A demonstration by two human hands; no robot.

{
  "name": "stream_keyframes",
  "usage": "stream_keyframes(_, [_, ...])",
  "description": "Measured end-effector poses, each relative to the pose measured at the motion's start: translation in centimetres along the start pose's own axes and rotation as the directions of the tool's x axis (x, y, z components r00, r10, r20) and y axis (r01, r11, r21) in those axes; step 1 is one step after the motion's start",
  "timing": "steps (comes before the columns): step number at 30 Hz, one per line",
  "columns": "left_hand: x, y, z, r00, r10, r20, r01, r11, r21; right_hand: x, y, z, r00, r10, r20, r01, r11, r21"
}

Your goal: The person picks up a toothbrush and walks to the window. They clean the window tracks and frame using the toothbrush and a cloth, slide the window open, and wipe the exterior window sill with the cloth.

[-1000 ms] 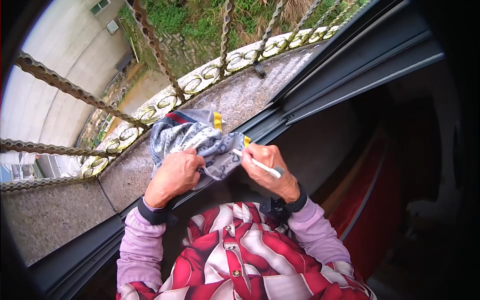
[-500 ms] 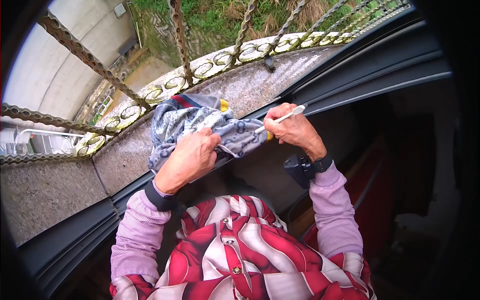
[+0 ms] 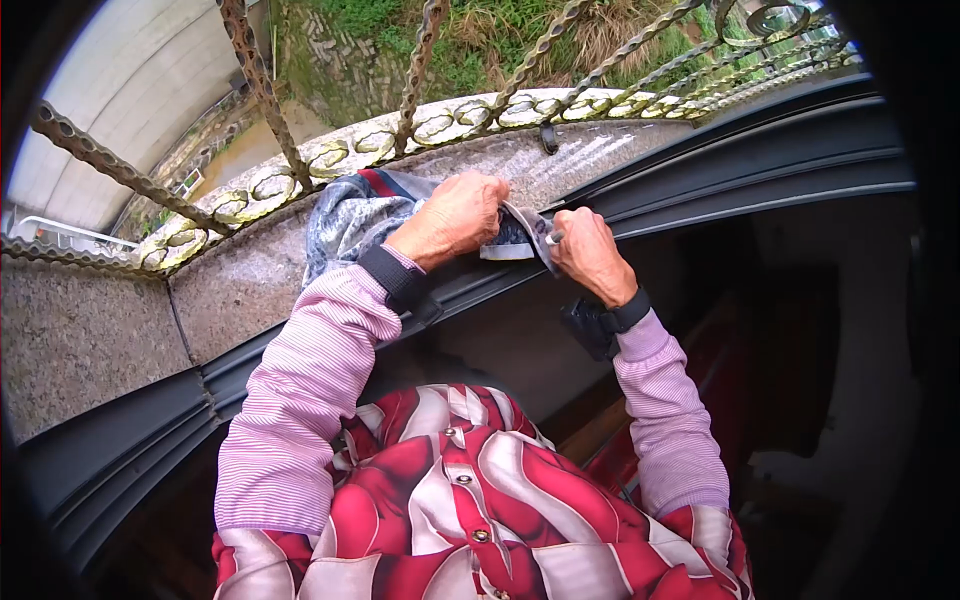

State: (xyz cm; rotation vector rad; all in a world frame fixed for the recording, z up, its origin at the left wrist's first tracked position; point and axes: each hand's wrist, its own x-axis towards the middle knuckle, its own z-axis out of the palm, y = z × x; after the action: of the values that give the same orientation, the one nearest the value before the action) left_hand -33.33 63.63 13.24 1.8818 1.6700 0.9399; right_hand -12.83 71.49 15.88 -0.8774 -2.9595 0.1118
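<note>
A grey patterned cloth (image 3: 350, 225) with a red and navy band lies bunched on the stone ledge and reaches over the window track. My left hand (image 3: 462, 222) is closed on its upper part, fingers pinched at the fabric's edge. A strip of the cloth stretches from there to my right hand (image 3: 592, 250), whose curled fingers grip its end. A small pale tip (image 3: 555, 238) shows by the right fingers; the rest of that thing is hidden in the hand.
Dark window track rails (image 3: 740, 170) run diagonally across. Beyond the stone ledge (image 3: 85, 340) stands a railing of twisted metal bars (image 3: 265, 90) with a mossy pale base (image 3: 360, 148). Grass and a wall lie far below outside.
My left hand has moved up and right along the cloth. The white stick that showed across my right hand is now mostly hidden. The view has shifted slightly.
</note>
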Motion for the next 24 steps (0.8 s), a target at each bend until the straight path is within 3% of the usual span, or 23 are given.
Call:
stream_keyframes(1, [-0.6,-0.2,-0.5,1.000,-0.018,0.020,0.018,1.000,-0.020,-0.1,0.4,0.1,0.999,0.017,0.037,-0.020,0.996,0.091])
stream_keyframes(2, [-1.6,-0.3,-0.9,0.999,0.008,-0.043,-0.008,1.000,-0.012,-0.2,-0.4,-0.2,0.999,-0.028,-0.024,0.031,0.986,0.167])
stream_keyframes(3, [-2.3,-0.5,-1.8,1.000,-0.015,0.003,0.015,1.000,0.027,-0.4,-1.8,-0.5,0.994,-0.064,-0.091,0.084,0.968,0.236])
stream_keyframes(5, [-4.8,-0.1,-3.5,0.992,0.027,-0.120,-0.021,0.999,0.046,-1.0,-5.3,-0.5,1.000,0.009,-0.012,-0.006,0.975,0.224])
stream_keyframes(6, [-6.0,-0.2,-4.5,0.994,-0.025,-0.109,0.031,0.998,0.049,-1.3,-6.8,0.3,0.999,-0.015,-0.045,0.024,0.975,0.221])
stream_keyframes(7, [-7.3,0.0,-5.2,0.992,-0.083,-0.096,0.088,0.995,0.047,-1.4,-8.5,0.0,0.999,-0.025,0.039,0.015,0.975,0.223])
stream_keyframes(9, [-9.3,2.2,-7.9,0.961,-0.265,0.084,0.269,0.962,-0.046,-2.0,-11.2,-0.8,0.998,-0.052,0.036,0.042,0.968,0.247])
stream_keyframes(12, [-10.9,2.3,-8.6,0.890,-0.390,0.235,0.422,0.901,-0.105,-2.7,-11.6,-0.5,0.997,0.005,0.078,-0.017,0.988,0.156])
stream_keyframes(15, [-9.7,3.2,-7.7,0.897,-0.360,0.257,0.407,0.899,-0.163,-2.7,-9.5,0.3,0.990,-0.037,-0.135,0.028,0.998,-0.062])
stream_keyframes(16, [-9.1,2.8,-6.6,0.932,-0.282,0.226,0.322,0.933,-0.163,-2.3,-8.9,0.4,0.993,0.032,-0.112,-0.039,0.998,-0.054])
stream_keyframes(19, [-6.8,2.3,-3.0,0.977,-0.112,0.182,0.144,0.973,-0.178,-1.5,-7.3,0.4,0.994,0.064,-0.085,-0.084,0.964,-0.253])
stream_keyframes(22, [-5.0,2.0,0.3,0.993,-0.030,0.116,0.044,0.992,-0.115,-0.9,-4.4,2.1,0.987,0.156,-0.047,-0.163,0.936,-0.312])
stream_keyframes(24, [-4.7,1.8,0.7,0.988,-0.021,0.154,0.031,0.998,-0.061,-1.1,-4.2,1.9,0.984,0.169,-0.063,-0.180,0.939,-0.293])
